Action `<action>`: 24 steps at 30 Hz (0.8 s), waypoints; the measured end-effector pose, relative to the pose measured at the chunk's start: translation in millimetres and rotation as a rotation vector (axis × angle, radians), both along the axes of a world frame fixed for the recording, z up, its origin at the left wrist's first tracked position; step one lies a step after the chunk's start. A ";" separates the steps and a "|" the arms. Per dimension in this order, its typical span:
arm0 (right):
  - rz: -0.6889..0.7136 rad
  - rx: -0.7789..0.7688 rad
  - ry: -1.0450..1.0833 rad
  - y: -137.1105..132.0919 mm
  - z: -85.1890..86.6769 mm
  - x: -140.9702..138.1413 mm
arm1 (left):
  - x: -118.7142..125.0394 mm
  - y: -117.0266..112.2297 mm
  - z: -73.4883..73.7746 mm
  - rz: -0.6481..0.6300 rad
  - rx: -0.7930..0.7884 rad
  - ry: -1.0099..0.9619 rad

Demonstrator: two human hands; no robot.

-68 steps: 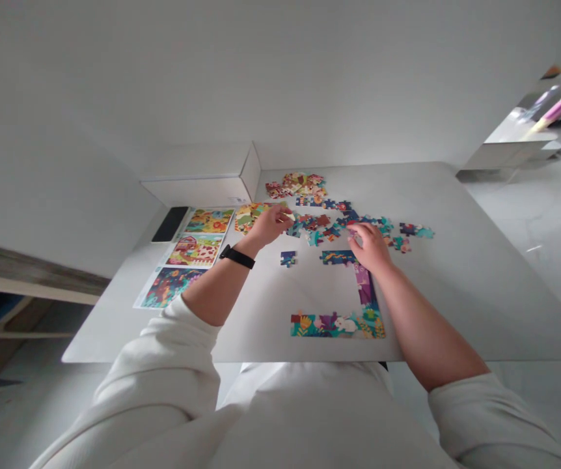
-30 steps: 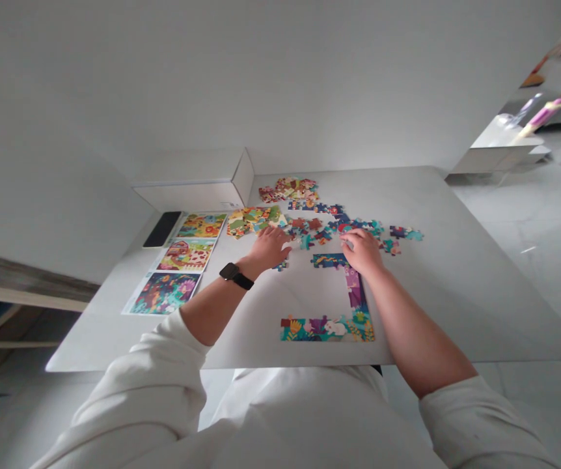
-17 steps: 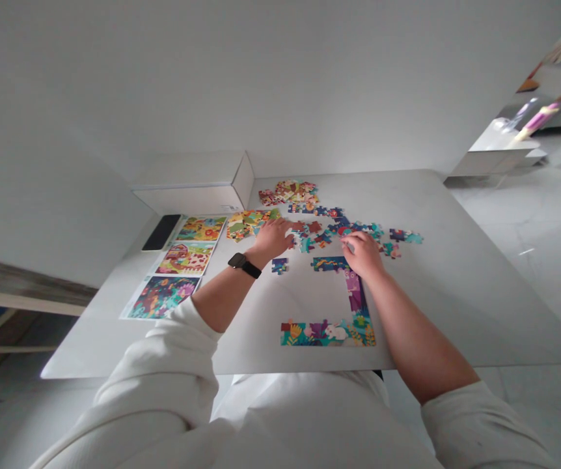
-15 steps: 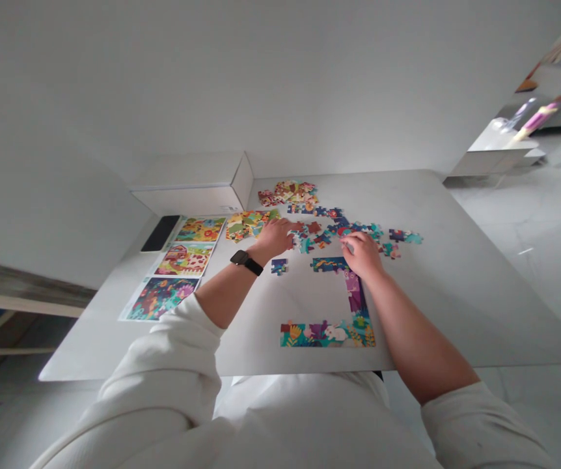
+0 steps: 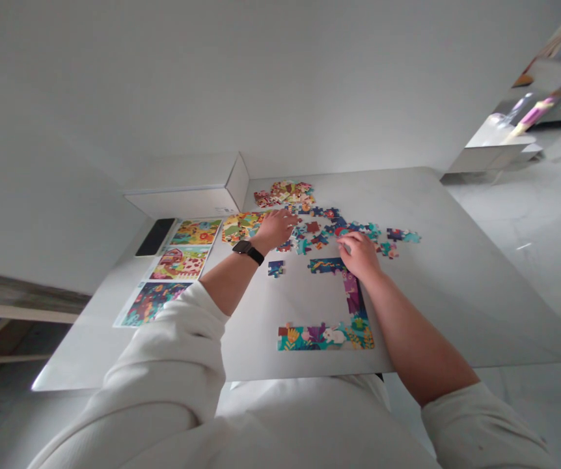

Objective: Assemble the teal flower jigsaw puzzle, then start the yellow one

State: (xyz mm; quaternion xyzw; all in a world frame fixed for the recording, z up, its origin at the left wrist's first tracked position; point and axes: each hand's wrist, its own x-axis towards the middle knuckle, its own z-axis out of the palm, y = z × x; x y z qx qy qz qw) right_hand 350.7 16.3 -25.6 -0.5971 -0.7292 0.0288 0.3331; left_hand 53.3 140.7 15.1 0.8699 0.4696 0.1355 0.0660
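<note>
A partly joined jigsaw puzzle border (image 5: pixel 325 338) is laid out at lower centre on a white table (image 5: pixel 456 312); the right hand (image 5: pixel 358 255) is curled narrowly at centre, its fingertips (image 5: pixel 342 240) lowered at the edge of loose jigsaw pieces (image 5: pixel 310 234), any grip hidden; the left hand (image 5: pixel 274 229), a black smartwatch (image 5: pixel 248 252) at its wrist, is half-spread over the same scatter, a held piece not being discernible; printed picture sheets (image 5: pixel 180 264), a phone (image 5: pixel 154 236) and a white box (image 5: pixel 187 195) are placed at upper left.

White wall (image 5: pixel 212 85), pale marble-looking floor (image 5: pixel 519 260), wooden shelf (image 5: pixel 12 305) at left, what seems a white cabinet (image 5: pixel 492 156) far right.
</note>
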 end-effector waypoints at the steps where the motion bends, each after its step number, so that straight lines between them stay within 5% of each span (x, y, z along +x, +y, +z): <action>1: -0.002 0.003 -0.001 -0.2 0.1 -0.6 | -1.5 -1.0 0.0 -0.029 -0.013 0.000; 24: -0.011 -0.018 -0.011 -3.2 8.0 -3.7 | 3.1 5.7 2.9 -0.079 -0.077 0.183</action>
